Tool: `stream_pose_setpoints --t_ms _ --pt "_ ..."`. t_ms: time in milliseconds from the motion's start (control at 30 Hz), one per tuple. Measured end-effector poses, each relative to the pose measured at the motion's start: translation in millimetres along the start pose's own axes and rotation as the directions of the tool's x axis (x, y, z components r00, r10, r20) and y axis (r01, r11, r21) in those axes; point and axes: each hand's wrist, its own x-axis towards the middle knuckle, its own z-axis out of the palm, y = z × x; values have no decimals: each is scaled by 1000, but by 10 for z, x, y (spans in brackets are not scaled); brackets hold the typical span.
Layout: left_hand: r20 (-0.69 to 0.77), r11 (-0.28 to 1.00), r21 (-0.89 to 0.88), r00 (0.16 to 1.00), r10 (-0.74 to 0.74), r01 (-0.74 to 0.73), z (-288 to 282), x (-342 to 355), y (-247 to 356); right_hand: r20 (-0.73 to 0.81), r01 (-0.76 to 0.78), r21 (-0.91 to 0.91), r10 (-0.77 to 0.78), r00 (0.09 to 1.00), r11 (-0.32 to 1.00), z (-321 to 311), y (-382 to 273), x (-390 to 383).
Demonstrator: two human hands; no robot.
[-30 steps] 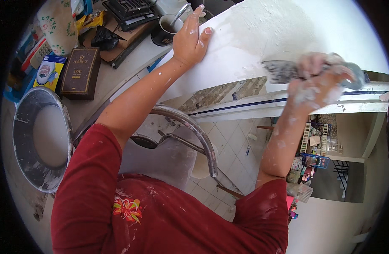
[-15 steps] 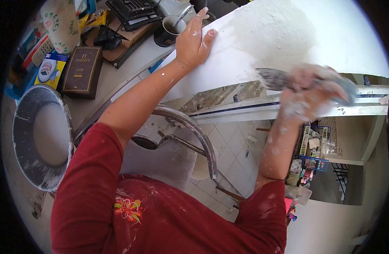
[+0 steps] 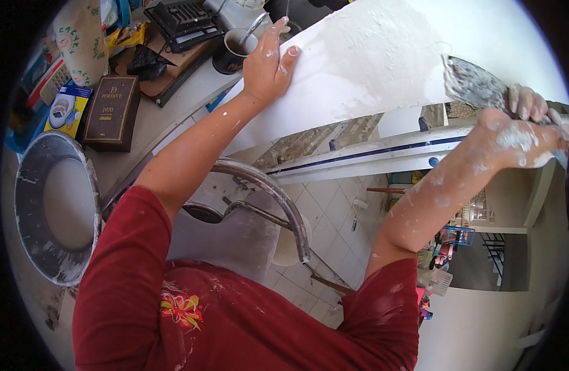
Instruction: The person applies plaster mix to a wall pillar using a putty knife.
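Observation:
My right hand, streaked with white plaster, is wrapped round a putty knife at the far right. Its wide blade is smeared with grey-white plaster and points up and left over the right part of a white panel. A damp greyish plaster patch spreads over the panel's middle, left of the blade. My left hand rests at the panel's left edge, fingers stretched out and holding nothing. White specks dot both forearms.
At the left stands a grey bucket of milky liquid. Beside the panel are a black mug with a spoon and a brown box. A metal-armed chair is below, and a white rail with a blue stripe runs beneath the panel.
My right hand has swept the putty knife rightward, past the plaster patch, and its blade now tilts up. My left hand keeps its place on the panel edge; the whole view has shifted slightly.

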Motion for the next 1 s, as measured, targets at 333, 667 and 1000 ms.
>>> stream_pose_setpoints --t_ms 333,667,1000 --pt "-12 1000 -14 1000 28 -28 17 8 -59 314 -106 329 -3 950 939 -329 276 276" --pt "-5 999 -14 999 43 -43 26 6 -45 351 -452 508 303 886 733 -152 367 -123" --pt "6 999 -44 1000 10 -9 46 22 -11 188 -337 291 291 938 896 -18 349 -255"
